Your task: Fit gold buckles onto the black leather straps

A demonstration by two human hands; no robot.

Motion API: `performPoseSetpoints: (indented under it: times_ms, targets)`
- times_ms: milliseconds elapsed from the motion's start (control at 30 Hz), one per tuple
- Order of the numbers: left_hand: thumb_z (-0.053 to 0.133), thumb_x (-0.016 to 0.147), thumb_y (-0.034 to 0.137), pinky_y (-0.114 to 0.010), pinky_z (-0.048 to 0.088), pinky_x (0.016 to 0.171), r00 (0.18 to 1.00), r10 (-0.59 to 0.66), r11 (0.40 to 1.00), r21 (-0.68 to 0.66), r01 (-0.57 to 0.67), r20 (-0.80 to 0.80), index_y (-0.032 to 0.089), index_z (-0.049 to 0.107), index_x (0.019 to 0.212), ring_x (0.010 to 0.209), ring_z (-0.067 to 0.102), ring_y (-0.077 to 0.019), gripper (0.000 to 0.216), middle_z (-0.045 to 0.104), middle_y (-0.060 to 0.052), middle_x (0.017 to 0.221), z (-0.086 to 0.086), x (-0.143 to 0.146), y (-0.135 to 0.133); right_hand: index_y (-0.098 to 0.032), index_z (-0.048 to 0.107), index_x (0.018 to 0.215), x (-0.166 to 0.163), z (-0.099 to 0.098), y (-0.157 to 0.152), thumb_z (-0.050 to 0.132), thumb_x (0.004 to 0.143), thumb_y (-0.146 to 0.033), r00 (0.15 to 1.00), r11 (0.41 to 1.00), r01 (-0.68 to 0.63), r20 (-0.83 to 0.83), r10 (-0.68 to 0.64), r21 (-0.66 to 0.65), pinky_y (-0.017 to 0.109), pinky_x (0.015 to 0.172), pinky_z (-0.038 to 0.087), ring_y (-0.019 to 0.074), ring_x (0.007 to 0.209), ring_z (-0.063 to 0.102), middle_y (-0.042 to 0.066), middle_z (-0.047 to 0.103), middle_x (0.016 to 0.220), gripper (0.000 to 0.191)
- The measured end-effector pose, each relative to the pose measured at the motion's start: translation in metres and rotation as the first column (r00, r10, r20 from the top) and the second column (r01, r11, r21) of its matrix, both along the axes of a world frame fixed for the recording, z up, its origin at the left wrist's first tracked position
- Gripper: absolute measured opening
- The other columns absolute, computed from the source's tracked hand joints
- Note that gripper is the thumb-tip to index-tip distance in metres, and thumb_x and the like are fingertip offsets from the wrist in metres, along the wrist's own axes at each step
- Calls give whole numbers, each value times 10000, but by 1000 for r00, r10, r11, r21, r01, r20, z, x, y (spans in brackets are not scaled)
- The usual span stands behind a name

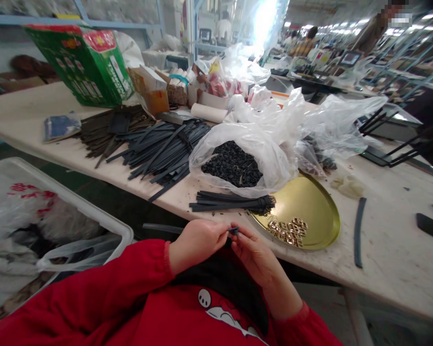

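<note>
My left hand (200,242) is closed on a dark strap (162,228), whose tail sticks out to the left past the table edge. At my fingertips is a small dark end piece (234,230), pinched between thumb and finger of my right hand (254,252). Whether it is the strap's own end or a separate small loop, I cannot tell. Just beyond the hands lies a bundle of black straps (223,202). Its right end rests by a gold tray (321,216) that holds several gold buckles (288,231). Behind the bundle, an open plastic bag (274,168) holds small black loops (233,164).
Loose dark straps (166,144) and brown strips (108,127) spread to the left, near a green box (82,67). A single strap (360,233) lies at the right. A white bin (124,230) with plastic bags stands at lower left. People work in the background.
</note>
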State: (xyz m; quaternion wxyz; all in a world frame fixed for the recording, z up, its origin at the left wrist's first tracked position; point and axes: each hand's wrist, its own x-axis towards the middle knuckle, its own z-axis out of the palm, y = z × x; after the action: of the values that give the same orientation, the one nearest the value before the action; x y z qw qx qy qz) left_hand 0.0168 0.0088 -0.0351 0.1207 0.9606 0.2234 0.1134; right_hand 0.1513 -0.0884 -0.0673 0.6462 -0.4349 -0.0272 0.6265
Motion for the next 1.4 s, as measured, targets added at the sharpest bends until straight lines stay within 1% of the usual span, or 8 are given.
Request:
performPoseSetpoints:
  times_ms: [267,433,633,733,833,900,1167,1400]
  targets:
    - [409,871,248,-242,309,494,999,-31,996,83,30,9,186,585,774,576,587,-152,210,639,-8,653,0,-7,-10,-246,628,1029,-15,-3,-11,722,650,-252,960,997,44,275,-58,58,247,782,489,140,882,619,13,684,989,391]
    - [396,879,264,-234,296,492,1000,-23,999,23,23,-11,183,577,720,552,562,-134,254,614,-3,623,5,-7,-12,-248,578,1110,-16,-9,-17,637,725,-284,715,989,56,686,-136,137,373,870,442,198,962,584,41,645,1066,391]
    - [376,884,281,-230,302,489,994,-32,999,21,34,-109,172,604,754,547,564,-139,284,627,-28,635,3,-8,-12,-245,609,1089,-19,-14,-21,614,729,-214,547,994,27,830,-107,110,388,892,411,209,939,574,50,641,1065,361]
    - [378,882,298,-235,295,479,988,-36,999,-1,36,-151,173,606,734,548,571,-145,299,636,-35,640,3,-9,-11,-247,627,1052,-19,-16,-19,674,675,-209,683,991,72,719,-131,112,362,886,417,203,954,567,40,646,1057,382]
    - [373,882,293,-239,284,479,989,-17,999,-53,9,-146,178,612,750,553,574,-140,296,638,-27,640,4,-8,-10,-248,615,1048,-16,-14,-16,725,632,-221,905,993,98,409,-118,70,302,819,461,167,903,591,23,667,1007,432]
    - [367,885,287,-237,280,485,992,1,996,-88,-12,-130,184,615,767,553,569,-135,293,638,-20,643,4,-6,-10,-238,628,1008,-14,-11,-14,743,615,-211,970,992,114,212,-121,48,256,809,466,138,886,604,12,682,969,410]
    - [384,877,292,-235,279,492,994,57,989,-134,-69,-93,184,621,745,566,569,-144,292,640,-26,646,0,1,-9,-272,651,949,-24,-15,-5,759,608,-214,965,969,242,-115,-234,54,168,682,495,67,736,617,-46,689,912,362]
    - [387,875,307,-234,290,490,995,46,983,-176,-61,-86,187,633,807,580,579,-148,282,653,-29,677,0,-2,-11,-212,686,820,-31,-22,-4,766,611,-278,969,969,248,-26,-248,16,145,547,492,60,575,585,-28,679,746,234]
